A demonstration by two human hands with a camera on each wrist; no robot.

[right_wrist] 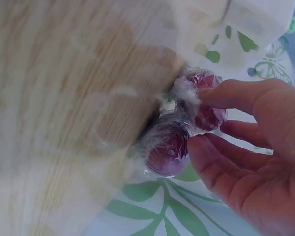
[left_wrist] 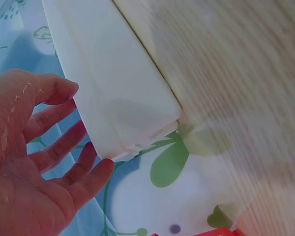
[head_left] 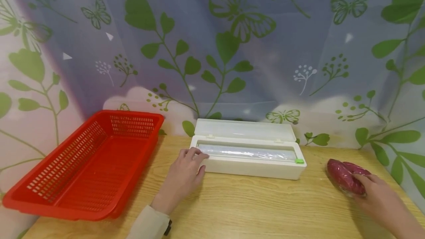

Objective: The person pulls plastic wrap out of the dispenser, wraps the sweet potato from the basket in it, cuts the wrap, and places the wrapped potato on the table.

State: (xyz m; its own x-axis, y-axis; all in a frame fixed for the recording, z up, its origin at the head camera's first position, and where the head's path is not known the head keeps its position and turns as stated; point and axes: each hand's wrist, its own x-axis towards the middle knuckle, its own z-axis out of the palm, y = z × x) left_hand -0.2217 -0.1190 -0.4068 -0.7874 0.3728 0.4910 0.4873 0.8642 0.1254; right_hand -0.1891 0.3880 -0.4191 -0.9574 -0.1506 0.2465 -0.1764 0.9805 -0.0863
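A long white cling film dispenser box [head_left: 252, 167] stands on the table, its lid [head_left: 245, 130] raised at the back and a roll of clear film [head_left: 245, 152] inside. My left hand [head_left: 187, 169] rests at its left end with fingertips over the rim. In the left wrist view, those fingers [left_wrist: 96, 174] are loosely bent along the box's edge. At the far right, my right hand [head_left: 378, 194] grips two plum-red, elongated vegetables [head_left: 345, 176] wrapped in clear film. The right wrist view shows the thumb and fingers against the wrapped vegetables [right_wrist: 167, 155]; their exact kind is unclear.
A red slotted plastic basket [head_left: 132, 180] stands at the left of the wooden table [head_left: 252, 209]. Behind hangs a curtain [head_left: 265, 58] printed with leaves and butterflies. A small green slider [head_left: 299, 161] sits at the box's right front corner.
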